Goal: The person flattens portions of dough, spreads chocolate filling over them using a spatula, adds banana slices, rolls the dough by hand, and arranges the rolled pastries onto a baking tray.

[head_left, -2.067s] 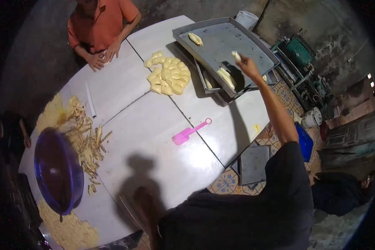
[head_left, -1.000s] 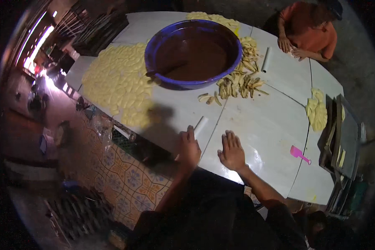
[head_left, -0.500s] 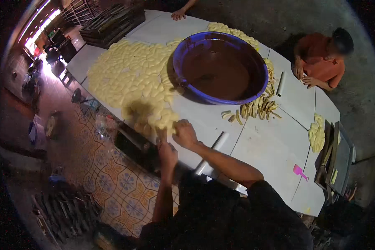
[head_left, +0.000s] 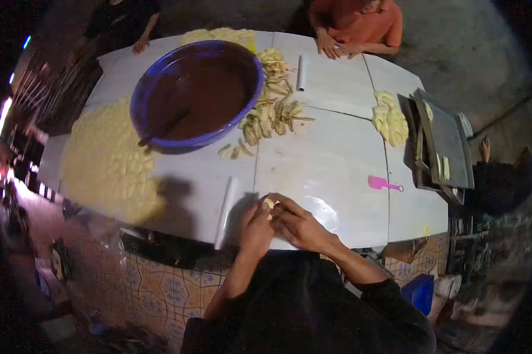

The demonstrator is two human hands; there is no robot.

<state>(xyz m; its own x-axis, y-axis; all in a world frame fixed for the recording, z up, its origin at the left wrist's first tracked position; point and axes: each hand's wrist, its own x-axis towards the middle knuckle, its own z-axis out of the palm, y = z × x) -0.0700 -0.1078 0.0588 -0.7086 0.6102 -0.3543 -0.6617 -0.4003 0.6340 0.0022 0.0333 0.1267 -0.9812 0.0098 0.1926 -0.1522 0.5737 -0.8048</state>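
My left hand (head_left: 257,229) and my right hand (head_left: 304,227) are together over the table's front edge. Both have their fingers curled round a small piece of pale dough (head_left: 270,203), mostly hidden by them. Just left of my hands lies a white rolling pin (head_left: 226,213). Many flattened pale yellow dough pieces (head_left: 103,162) cover the table's left side. Beyond my hands is a heap of yellow-brown sliced strips (head_left: 269,121), perhaps banana. They lie against a big blue-purple basin (head_left: 195,140) holding brown liquid and a dark-handled utensil.
On the right are a pink scraper (head_left: 385,183), a pile of yellow dough (head_left: 390,123) and stacked metal trays (head_left: 455,144). A second white rolling pin (head_left: 301,72) lies further back. Two people, one in an orange shirt (head_left: 360,26), one in dark clothing (head_left: 124,23), are across the white table (head_left: 325,153).
My hands have left the dough pieces on the left and come together in front of me, with a small piece of dough between them. My view has swung right.
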